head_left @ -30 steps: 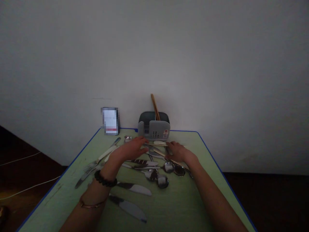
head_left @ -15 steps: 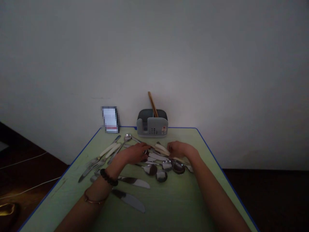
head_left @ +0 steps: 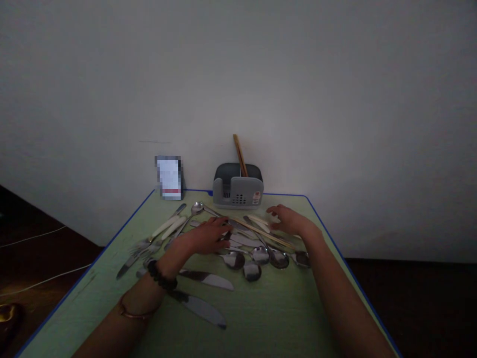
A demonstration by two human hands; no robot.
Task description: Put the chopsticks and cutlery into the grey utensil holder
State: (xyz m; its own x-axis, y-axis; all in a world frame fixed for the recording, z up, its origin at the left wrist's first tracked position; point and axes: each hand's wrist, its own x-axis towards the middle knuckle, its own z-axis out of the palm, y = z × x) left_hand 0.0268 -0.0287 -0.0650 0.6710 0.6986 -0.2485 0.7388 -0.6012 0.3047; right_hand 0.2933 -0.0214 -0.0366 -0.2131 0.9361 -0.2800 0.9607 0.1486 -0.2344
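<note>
"Your left hand (head_left: 210, 236) is open, palm down over the cutlery, fingers and thumb parted; whether it touches anything, I can't tell. Your right hand (head_left: 282, 219) is open too, fingers loosely bent."

"And what lies between my hands?"

"Pale, slender wooden chopsticks (head_left: 276, 239), slanting across the loose metal cutlery on your table. Nearer you are shiny round-bowled spoons (head_left: 252, 271), then two broad-bladed silver knives (head_left: 199, 308), partly behind your left forearm. White-handled forks (head_left: 140, 246) lie off to your left."

"What about farther out?"

"Your grey plastic utensil holder (head_left: 242, 199) stands by the wall (head_left: 316, 99), brown wooden sticks (head_left: 240, 154) leaning in it. Left of it, a blurred lit screen (head_left: 170, 179) stands on your blue-edged green table (head_left: 279, 318)."
</note>
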